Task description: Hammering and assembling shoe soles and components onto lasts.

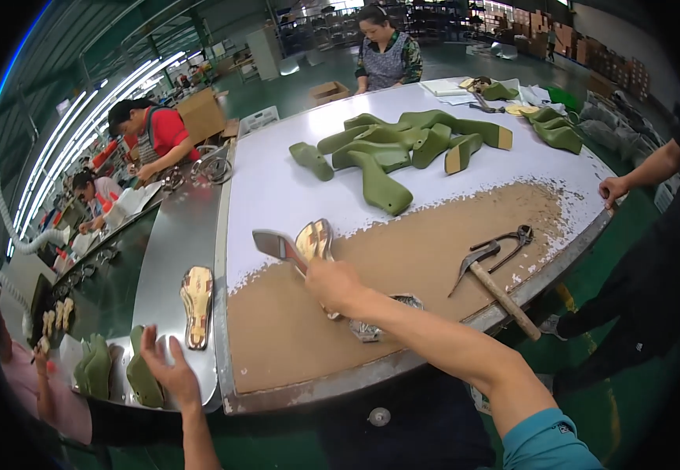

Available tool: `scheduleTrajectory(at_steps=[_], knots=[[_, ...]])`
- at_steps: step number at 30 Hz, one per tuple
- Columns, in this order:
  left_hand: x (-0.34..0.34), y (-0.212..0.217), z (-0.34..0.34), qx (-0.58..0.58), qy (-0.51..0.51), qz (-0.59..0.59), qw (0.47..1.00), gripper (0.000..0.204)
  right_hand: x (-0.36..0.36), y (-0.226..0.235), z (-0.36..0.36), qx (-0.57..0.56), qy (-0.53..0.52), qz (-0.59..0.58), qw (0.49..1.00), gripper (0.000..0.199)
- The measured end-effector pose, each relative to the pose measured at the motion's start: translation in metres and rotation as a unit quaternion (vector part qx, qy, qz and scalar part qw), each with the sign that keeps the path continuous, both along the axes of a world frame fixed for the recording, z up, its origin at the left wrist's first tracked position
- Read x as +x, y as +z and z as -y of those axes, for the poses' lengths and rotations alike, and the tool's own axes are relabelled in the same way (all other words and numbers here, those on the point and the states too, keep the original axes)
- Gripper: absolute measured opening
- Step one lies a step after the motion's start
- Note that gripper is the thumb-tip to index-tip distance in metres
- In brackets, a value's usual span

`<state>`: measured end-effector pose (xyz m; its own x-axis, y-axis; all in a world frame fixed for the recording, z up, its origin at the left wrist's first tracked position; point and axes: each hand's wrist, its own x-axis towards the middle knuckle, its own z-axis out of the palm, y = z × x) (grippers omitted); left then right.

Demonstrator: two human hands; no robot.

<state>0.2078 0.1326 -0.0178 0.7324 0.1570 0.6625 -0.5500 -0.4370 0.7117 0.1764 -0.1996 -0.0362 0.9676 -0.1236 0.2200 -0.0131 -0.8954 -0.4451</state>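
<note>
My right hand (pixel 332 283) is closed around a flat grey piece with a reddish-brown edge (pixel 271 244), perhaps a shoe sole; its kind is unclear. Just beyond the knuckles are gold insoles (pixel 315 235) on the brown worn part of the table, partly hidden by the hand. My left hand (pixel 171 366) is raised with fingers spread, holding nothing. It is beside a green shoe last (pixel 143 368), and I cannot tell whether they touch. Another gold insole (pixel 197 307) lies on the metal bench above that hand. A shiny tray (pixel 366 331) sits partly behind my right forearm.
Many green shoe lasts (pixel 379 149) are heaped on the white tabletop (pixel 265 168). A hammer (pixel 504 298) and pincers (pixel 522 237) lie at the right, the hammer's handle over the edge. A co-worker's hand (pixel 613 190) rests at the right edge. Other people work behind and left.
</note>
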Motion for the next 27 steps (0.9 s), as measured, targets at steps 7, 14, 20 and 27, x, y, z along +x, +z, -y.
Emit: scheduleTrajectory(at_steps=[7,14,20,27], knots=[[0.011,0.011,0.264,0.086,-0.337,-0.143,0.927,0.052,-0.128,0.041,0.069,0.535,-0.142,0.252,0.794,0.021],[0.087,-0.037,0.424,0.266,-0.27,-0.06,0.923,0.067,-0.227,-0.018,0.095,0.47,-0.246,0.286,0.798,0.019],[0.241,-0.039,0.449,0.259,-0.095,-0.141,0.951,0.075,-0.225,-0.037,0.085,0.353,-0.264,0.145,0.886,0.041],[0.324,-0.016,0.413,0.166,-0.102,-0.127,0.973,0.079,-0.227,-0.064,0.102,0.368,-0.236,0.184,0.881,0.044]])
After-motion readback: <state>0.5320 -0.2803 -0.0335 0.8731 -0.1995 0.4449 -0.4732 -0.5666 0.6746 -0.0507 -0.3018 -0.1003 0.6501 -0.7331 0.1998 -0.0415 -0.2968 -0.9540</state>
